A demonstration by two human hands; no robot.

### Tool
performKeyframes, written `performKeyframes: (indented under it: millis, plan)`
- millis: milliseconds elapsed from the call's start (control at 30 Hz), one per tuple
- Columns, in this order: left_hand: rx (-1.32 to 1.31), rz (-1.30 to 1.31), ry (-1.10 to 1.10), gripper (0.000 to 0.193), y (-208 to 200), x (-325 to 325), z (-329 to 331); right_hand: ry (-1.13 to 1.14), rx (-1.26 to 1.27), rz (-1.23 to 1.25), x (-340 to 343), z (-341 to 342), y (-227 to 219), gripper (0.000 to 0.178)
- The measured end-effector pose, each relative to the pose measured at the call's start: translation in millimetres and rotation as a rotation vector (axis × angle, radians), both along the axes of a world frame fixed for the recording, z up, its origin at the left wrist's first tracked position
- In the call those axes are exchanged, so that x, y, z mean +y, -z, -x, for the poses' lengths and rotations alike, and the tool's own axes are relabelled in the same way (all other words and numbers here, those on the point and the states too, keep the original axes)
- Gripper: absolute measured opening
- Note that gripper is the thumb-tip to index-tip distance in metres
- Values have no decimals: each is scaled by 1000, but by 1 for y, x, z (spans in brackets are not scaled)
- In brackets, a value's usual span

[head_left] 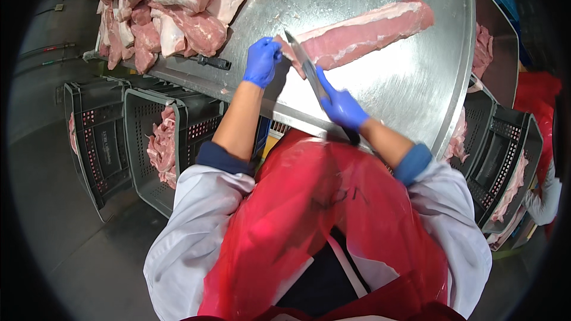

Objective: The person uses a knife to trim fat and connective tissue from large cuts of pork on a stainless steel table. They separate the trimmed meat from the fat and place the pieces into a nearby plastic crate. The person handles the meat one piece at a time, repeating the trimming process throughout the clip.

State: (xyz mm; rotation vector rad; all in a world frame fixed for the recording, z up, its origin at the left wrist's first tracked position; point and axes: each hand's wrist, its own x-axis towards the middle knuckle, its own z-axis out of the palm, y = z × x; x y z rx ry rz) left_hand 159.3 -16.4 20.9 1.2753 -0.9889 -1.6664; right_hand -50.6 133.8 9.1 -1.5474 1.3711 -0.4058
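A long pale-pink loin of meat (369,31) with a strip of white fat lies slantwise on the steel table (410,83). My right hand (346,107), in a blue glove, is closed round the handle of a knife (308,66). Its blade points away and to the left, crossing the loin's left end. My left hand (262,62), also gloved in blue, is closed on a small piece of meat (289,58) just left of the blade. Whether that piece is fully separate from the loin I cannot tell.
Large cuts of meat (178,18) are heaped at the table's far left, with a dark-handled tool (214,62) beside them. Dark crates (134,160) holding meat trimmings (163,145) stand below on the left. More crates (496,154) are at the right, near a person's red apron (535,98).
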Motion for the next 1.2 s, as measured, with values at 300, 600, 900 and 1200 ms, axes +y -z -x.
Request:
performKeyframes:
  millis: [300,600,900,1200]
  plan:
    - [-62,228,183,11,-103,65,60,84,-370,-91,-93,-30,-30,77]
    - [141,431,1139,35,-147,129,265,560,-786,25,-55,71,4,82]
    - [-1183,793,834,74,-2,-27,148,861,287,38,-138,277,13,73]
    - [-1034,920,826,70,13,-23,145,821,101,-93,-92,216,-46,54]
